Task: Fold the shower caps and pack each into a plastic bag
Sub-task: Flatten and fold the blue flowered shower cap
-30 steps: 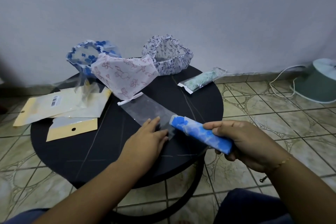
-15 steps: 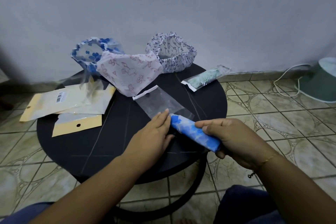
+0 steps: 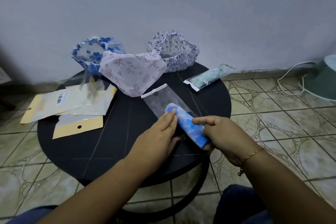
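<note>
A rolled blue shower cap (image 3: 189, 126) lies at the near edge of the round black table (image 3: 101, 147). Its far end sits inside the mouth of a clear plastic bag (image 3: 163, 100). My right hand (image 3: 223, 136) grips the roll's near end. My left hand (image 3: 160, 136) lies flat on the bag's opening, fingers straight, beside the roll. Further back stand three loose caps: blue-flowered (image 3: 91, 54), pink-flowered (image 3: 132, 72) and dark-patterned white (image 3: 174, 51). A packed green cap in a bag (image 3: 209, 77) lies at the right rim.
Yellow-backed pouches (image 3: 60, 103) and another pouch (image 3: 78, 126) overlap at the table's left side and overhang its edge. A white wall stands right behind the table. On the tiled floor at right are a white cable (image 3: 289, 78) and a green round base (image 3: 321, 80).
My right hand has pushed the blue roll forward into the clear bag's mouth. My left hand stayed flat on the bag. The camera view has shifted slightly.
</note>
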